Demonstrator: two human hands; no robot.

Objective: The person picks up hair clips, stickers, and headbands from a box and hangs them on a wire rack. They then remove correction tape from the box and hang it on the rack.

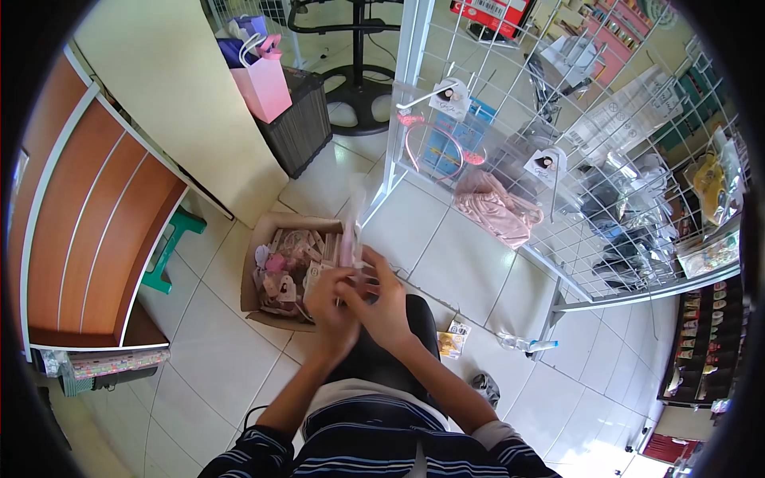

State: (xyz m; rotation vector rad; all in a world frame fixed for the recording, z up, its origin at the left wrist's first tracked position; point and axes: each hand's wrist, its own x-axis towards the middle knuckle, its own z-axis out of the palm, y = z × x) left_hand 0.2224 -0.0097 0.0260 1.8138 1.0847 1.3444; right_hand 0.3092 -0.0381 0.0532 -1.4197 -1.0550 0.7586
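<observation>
My left hand (331,309) and my right hand (385,307) are close together above my lap, fingers bent inward and pinching. Between them they hold a clear plastic packet (348,248) with something pink inside, its upper part standing up and blurred. What exactly lies in the packet I cannot make out. Just left of and beyond my hands, an open cardboard box (249,291) sits on the floor. It is full of small packaged goods (288,255) in pink and clear wrapping, with white cards among them.
A white wire grid rack (510,72) rises on the right, hung with a pink headband (408,147), a pink cloth item (498,209) and bagged goods. A green stool (171,251) and wooden counter (88,231) stand left. A plastic bottle (526,343) lies on the floor.
</observation>
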